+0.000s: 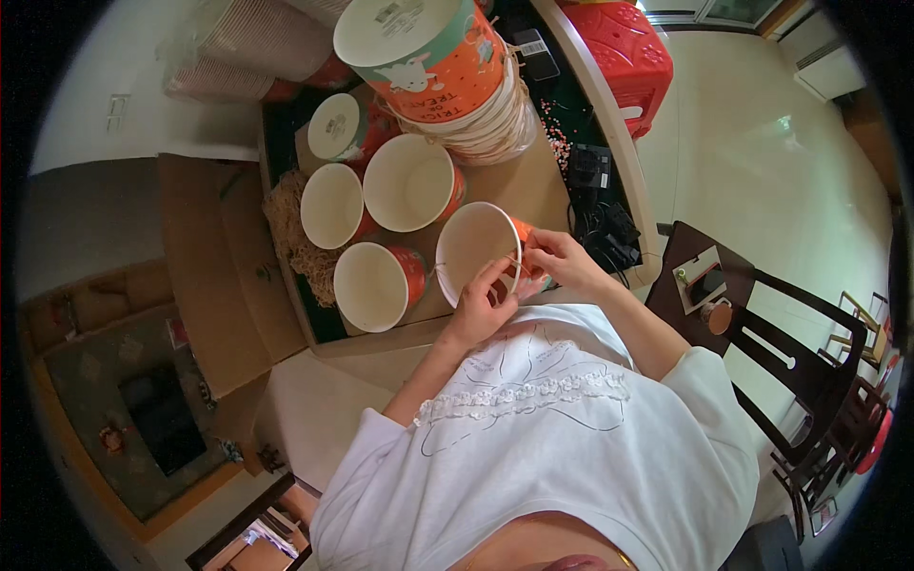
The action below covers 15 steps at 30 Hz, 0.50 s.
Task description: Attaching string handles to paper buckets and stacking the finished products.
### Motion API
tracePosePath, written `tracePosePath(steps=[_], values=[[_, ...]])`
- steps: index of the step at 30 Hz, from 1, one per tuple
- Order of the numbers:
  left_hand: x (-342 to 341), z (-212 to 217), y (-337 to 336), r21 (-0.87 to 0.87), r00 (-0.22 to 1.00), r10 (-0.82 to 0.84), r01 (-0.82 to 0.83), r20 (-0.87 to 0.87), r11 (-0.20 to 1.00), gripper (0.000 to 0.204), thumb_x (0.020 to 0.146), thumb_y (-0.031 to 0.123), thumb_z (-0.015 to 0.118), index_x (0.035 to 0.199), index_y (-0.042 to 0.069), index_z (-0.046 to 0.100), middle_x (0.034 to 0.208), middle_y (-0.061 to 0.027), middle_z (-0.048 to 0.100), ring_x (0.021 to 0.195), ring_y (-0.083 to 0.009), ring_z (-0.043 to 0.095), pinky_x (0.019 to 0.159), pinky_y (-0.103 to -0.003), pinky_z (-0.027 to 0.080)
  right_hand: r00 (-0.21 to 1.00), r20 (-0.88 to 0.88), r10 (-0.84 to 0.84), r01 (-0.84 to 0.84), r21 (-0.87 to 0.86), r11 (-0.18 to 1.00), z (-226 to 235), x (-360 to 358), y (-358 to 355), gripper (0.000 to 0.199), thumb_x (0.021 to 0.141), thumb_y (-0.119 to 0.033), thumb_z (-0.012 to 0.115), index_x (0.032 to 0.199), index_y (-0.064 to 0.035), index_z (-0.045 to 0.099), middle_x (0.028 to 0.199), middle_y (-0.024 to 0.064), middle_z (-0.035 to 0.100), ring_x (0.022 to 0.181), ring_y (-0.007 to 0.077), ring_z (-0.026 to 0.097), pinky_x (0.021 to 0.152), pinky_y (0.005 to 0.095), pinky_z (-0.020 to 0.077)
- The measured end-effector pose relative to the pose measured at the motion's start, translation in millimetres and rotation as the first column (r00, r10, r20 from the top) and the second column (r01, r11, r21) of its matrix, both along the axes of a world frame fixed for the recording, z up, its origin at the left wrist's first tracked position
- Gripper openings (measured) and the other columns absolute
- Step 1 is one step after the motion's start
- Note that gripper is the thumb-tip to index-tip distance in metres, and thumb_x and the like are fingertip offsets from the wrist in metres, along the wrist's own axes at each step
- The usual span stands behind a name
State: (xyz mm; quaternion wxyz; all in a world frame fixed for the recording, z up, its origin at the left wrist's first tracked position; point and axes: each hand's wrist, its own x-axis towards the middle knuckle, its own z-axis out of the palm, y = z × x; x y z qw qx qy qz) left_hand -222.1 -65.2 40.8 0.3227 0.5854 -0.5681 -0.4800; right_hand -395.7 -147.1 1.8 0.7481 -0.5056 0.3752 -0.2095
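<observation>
An orange paper bucket (473, 246) with a white inside is tilted on its side toward me, just above the table edge. My left hand (481, 303) grips its lower rim, fingers curled over the edge. My right hand (555, 259) pinches a thin string at the bucket's right rim, beside the orange outer wall. Three more open orange buckets stand upright to the left: one (372, 285) nearest, one (332, 206) behind it, one (410, 181) at the middle.
A tall stack of nested buckets (447, 67) with a lid on top stands at the back. A lidded bucket (338, 127), a heap of tan string (297, 238), black cables (600, 205), a cardboard box (224, 266), a red stool (624, 52) and a dark chair (762, 343) surround the table (533, 186).
</observation>
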Motion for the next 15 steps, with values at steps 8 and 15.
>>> tracePosePath(steps=[8,15], values=[[-5.9,-8.8,-8.9,-0.106,0.989,0.102,-0.091,0.105,0.990,0.024,0.079,0.001,0.057,0.103,0.003,0.059,0.090,-0.0132,0.063,0.073,-0.0224,0.063,0.062,-0.032,0.049,1.000,0.003,0.024,-0.024,0.035,0.999,-6.1,2.2,8.5,0.018,0.086,-0.016,0.054,0.083,0.0015,0.058,0.070,0.0018,0.057,0.065,0.0084,0.050,0.061,0.0244,0.0440],[-7.0,-18.6,-11.0,-0.314,0.959,0.144,-0.063,0.243,0.947,0.009,0.079,0.004,0.060,0.088,0.004,0.057,0.075,-0.0142,0.058,0.063,-0.0311,0.060,0.055,-0.037,0.047,0.988,-0.074,0.137,-0.142,-0.068,0.988,-4.2,0.9,10.3,0.016,0.092,-0.014,0.050,0.091,0.0020,0.055,0.081,0.0022,0.058,0.074,0.0089,0.057,0.070,0.0237,0.0493]])
